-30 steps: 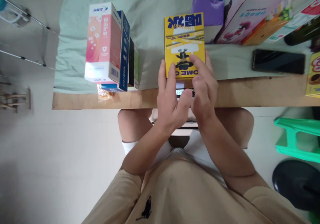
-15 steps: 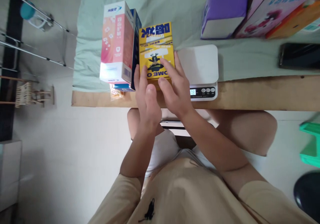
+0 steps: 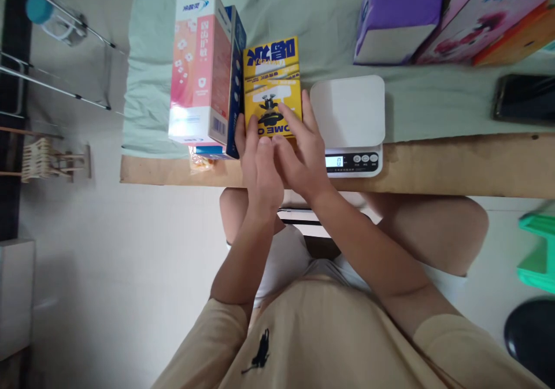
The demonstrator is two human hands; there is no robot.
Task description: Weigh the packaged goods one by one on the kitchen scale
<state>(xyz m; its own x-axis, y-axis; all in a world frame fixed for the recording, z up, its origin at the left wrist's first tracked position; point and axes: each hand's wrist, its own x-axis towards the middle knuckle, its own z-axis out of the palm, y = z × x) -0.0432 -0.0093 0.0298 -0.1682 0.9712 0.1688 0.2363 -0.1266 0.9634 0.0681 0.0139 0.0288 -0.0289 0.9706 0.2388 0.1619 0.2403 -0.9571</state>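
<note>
Both hands grip the yellow box [image 3: 272,85] at its near end: left hand [image 3: 260,166] with fingers on the left edge, right hand [image 3: 299,158] with fingers spread over the front face. The box stands upright on the green tablecloth [image 3: 147,106], against the dark blue box [image 3: 235,82] beside the pink-and-white box [image 3: 197,71]. The white kitchen scale [image 3: 349,123] sits just right, platform bare, display lit.

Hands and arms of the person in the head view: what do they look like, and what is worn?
Both forearms are bare, without watch, ring or glove. The left hand and right hand show five fingers each. Short beige sleeves belong to a shirt with a small black emblem.
</note>
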